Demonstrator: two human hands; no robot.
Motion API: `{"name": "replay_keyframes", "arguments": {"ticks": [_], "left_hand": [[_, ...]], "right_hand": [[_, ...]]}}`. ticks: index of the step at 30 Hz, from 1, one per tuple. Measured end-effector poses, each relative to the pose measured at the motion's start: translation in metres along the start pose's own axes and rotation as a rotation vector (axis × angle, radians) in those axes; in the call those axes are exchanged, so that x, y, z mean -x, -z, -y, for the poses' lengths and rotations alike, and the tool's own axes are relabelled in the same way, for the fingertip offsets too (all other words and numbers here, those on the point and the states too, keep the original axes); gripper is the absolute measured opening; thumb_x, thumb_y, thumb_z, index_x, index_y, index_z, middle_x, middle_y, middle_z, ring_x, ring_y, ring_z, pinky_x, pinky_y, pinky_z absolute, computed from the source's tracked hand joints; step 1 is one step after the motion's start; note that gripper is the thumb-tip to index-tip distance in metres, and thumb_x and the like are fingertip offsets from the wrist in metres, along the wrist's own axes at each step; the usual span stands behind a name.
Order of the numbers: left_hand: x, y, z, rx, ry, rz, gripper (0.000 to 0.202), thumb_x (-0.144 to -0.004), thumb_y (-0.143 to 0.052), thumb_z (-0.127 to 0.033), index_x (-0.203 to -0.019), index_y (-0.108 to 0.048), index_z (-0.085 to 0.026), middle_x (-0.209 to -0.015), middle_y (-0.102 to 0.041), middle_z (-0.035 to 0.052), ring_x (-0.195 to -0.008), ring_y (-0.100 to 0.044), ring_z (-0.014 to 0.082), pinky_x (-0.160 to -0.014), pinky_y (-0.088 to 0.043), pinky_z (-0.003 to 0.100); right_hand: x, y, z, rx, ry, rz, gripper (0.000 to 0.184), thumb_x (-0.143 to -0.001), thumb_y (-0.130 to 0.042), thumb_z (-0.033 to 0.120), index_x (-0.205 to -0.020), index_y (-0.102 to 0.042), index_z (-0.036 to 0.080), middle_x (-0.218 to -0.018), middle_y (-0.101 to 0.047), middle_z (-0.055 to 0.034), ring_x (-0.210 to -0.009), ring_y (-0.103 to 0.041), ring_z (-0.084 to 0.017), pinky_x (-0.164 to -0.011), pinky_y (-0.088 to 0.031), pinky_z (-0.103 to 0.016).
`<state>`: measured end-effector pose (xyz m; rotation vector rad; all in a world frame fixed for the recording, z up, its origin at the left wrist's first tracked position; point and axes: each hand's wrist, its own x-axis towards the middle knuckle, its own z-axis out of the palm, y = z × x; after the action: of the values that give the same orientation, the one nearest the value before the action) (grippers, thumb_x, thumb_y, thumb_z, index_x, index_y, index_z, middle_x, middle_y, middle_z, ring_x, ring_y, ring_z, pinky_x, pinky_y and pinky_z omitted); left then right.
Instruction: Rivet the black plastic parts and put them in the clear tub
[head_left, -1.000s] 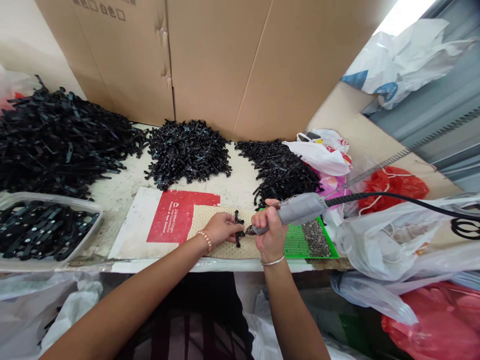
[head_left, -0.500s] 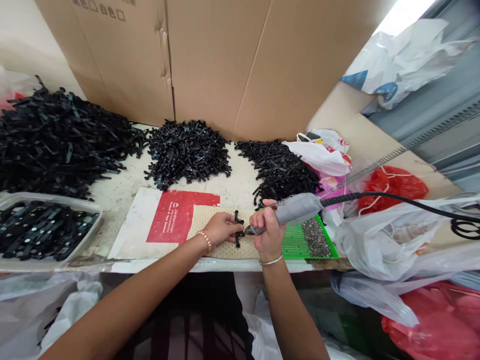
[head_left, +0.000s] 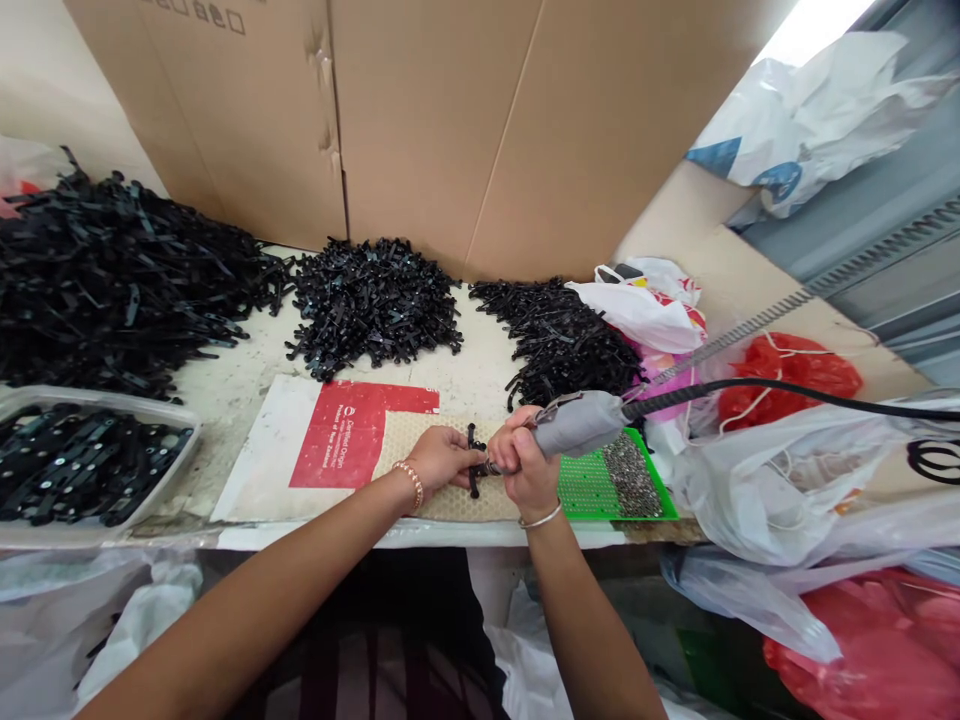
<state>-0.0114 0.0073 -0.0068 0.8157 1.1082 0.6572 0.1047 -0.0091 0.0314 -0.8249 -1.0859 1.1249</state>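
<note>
My left hand (head_left: 442, 458) pinches a small black plastic part (head_left: 474, 462) and holds it down on a beige honeycomb mat (head_left: 450, 497). My right hand (head_left: 525, 468) is wrapped round a grey electric screwdriver (head_left: 577, 423) whose tip meets the black part. The tool's black cable (head_left: 787, 393) runs off to the right. Both wrists wear thin bracelets.
Three heaps of black plastic parts lie on the table: left (head_left: 112, 285), middle (head_left: 375, 305), right (head_left: 562, 345). A clear tray (head_left: 82, 465) holds more parts. A green screw tray (head_left: 615, 482) sits right of the mat. Cardboard (head_left: 450, 120) stands behind; plastic bags (head_left: 787, 480) crowd the right.
My right hand and the screwdriver have shifted left, closer to the black part, with the tool's tip now against it. My left hand has stayed put.
</note>
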Motion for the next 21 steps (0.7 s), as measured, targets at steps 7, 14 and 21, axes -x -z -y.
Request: {"name": "replay_keyframes", "arguments": {"ticks": [7,14,21], "left_hand": [[0.003,-0.001,-0.003,0.027,0.012,0.0,0.028,-0.064,-0.082,-0.024,-0.062,-0.057,-0.011,-0.057,-0.061,0.0006,-0.05,-0.059,0.01,-0.049,-0.054,0.022],[0.006,0.002,-0.007,0.075,0.055,0.04,0.028,-0.06,-0.085,-0.022,-0.068,-0.061,-0.011,-0.067,-0.067,0.0045,-0.061,-0.065,0.0129,-0.055,-0.056,0.021],[0.009,0.004,-0.011,0.04,0.066,0.051,0.022,-0.057,-0.082,-0.012,-0.071,-0.065,-0.011,-0.071,-0.07,0.0049,-0.067,-0.067,0.0142,-0.059,-0.055,0.021]], "right_hand": [[0.002,-0.002,0.003,-0.016,0.003,0.02,0.03,-0.076,-0.067,0.047,-0.087,-0.052,0.023,-0.043,-0.035,0.0117,-0.037,-0.033,-0.01,-0.042,-0.034,-0.024],[-0.012,0.043,0.035,0.074,0.239,-0.425,0.032,-0.074,-0.071,0.045,-0.088,-0.055,0.022,-0.045,-0.037,0.0116,-0.039,-0.035,-0.008,-0.043,-0.034,-0.022],[-0.002,0.075,0.023,0.087,0.104,-0.51,0.034,-0.07,-0.075,0.041,-0.087,-0.057,0.018,-0.045,-0.041,0.0107,-0.039,-0.035,-0.007,-0.042,-0.031,-0.02]]}}
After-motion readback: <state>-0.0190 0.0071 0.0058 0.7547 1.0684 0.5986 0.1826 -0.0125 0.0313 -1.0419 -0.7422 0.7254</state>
